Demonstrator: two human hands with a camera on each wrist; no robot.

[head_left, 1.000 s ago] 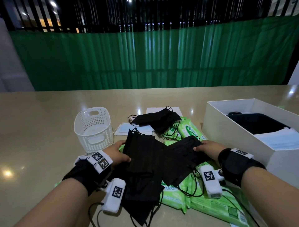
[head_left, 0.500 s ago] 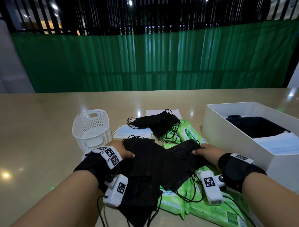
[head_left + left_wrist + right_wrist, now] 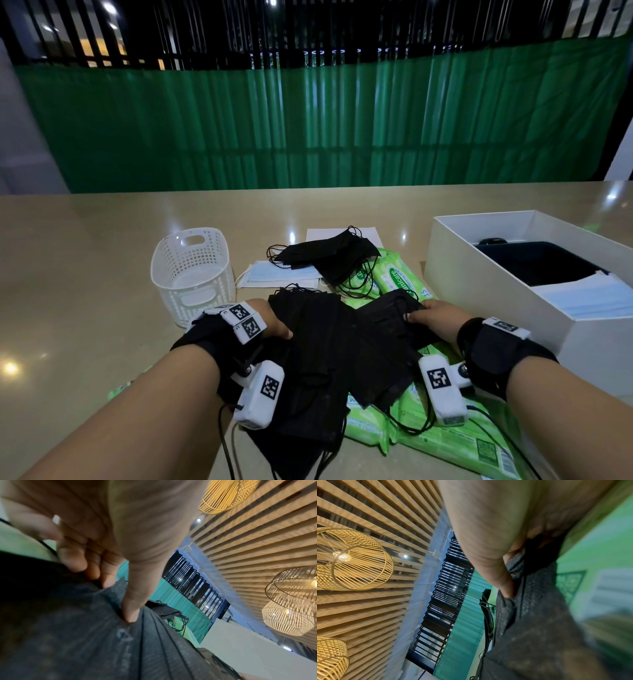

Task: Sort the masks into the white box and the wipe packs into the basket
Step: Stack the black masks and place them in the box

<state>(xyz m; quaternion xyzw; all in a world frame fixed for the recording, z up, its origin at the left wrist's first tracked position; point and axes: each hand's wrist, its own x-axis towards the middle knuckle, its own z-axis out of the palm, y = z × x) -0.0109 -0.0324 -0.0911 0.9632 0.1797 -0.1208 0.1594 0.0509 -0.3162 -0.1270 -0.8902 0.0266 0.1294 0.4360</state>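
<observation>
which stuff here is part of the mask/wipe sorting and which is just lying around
Part of the job:
black masks, held by left hand and right hand
blue masks
wipe packs
white box
basket

Just lying about:
white paper sheet
green curtain

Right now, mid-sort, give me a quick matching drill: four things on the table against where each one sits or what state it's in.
Things:
1. white basket
2. white box
3. green wipe packs
4. black masks

States:
A. gripped by the left hand and right hand
B. holds black and blue masks
C. nothing inside
D. partly under masks on the table

Pairs: 1-C, 2-B, 3-D, 4-A
</observation>
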